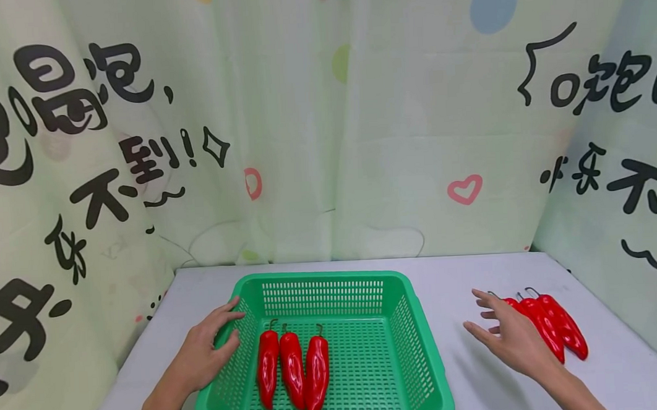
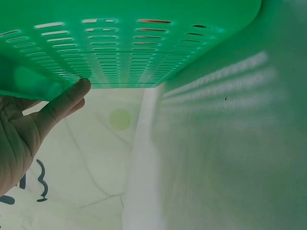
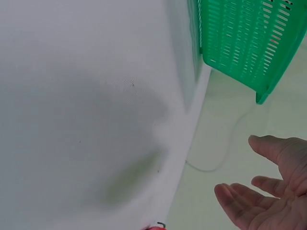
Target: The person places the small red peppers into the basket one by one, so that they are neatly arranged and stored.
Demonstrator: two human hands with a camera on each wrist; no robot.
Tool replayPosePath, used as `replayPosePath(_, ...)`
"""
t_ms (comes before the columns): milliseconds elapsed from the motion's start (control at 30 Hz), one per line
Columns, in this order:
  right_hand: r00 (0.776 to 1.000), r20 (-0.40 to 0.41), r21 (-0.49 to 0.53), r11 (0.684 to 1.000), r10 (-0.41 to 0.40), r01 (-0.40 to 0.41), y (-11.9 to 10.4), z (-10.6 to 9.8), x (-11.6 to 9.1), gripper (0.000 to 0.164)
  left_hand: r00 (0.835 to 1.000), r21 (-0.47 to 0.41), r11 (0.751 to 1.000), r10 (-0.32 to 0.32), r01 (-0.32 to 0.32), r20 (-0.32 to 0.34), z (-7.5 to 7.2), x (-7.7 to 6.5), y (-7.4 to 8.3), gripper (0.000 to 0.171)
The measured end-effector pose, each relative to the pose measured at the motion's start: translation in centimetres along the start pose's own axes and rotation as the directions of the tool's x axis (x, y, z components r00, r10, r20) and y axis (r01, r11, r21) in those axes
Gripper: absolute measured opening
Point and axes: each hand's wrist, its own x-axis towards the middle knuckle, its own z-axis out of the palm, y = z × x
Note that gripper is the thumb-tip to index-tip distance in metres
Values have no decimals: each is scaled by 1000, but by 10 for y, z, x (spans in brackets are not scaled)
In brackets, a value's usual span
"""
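Observation:
A green plastic basket (image 1: 369, 351) with slotted walls stands on the white table. Three glossy red chili peppers (image 1: 317, 373) lie side by side in its left half, stems toward the back. At the basket's left rim is my left hand (image 1: 204, 348), fingers fairly straight and thumb apart. Its thumb (image 2: 67, 103) shows against the basket wall in the left wrist view; whether it touches cannot be told. Over the right side of the table hovers my right hand (image 1: 514, 338), fingers loosely extended, holding nothing. It partly hides a group of red chili peppers (image 1: 563, 323) beyond it.
The white table (image 1: 441, 279) has its back edge along a pale green curtain (image 1: 391, 133) with black lettering and coloured shapes. Curtain also closes off the left and right sides. Bare tabletop shows between the basket and the right-hand peppers.

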Motion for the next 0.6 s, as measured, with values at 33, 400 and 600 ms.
replayPosePath(33, 1000, -1, -7, 1000, -1, 1, 1, -1, 0, 78, 1000, -2, 1000, 0, 0, 1, 0, 0, 0, 32)
replayPosePath(400, 1000, -26, -46, 999, 1, -2, 16, -4, 2, 79, 1000, -1, 1000, 1, -1, -2, 0, 0, 1, 32)
replayPosePath(600, 999, -44, -91, 996, -7, 3, 26, -4, 1, 81, 1000, -2, 1000, 4, -4, -6, 0, 0, 2, 32)
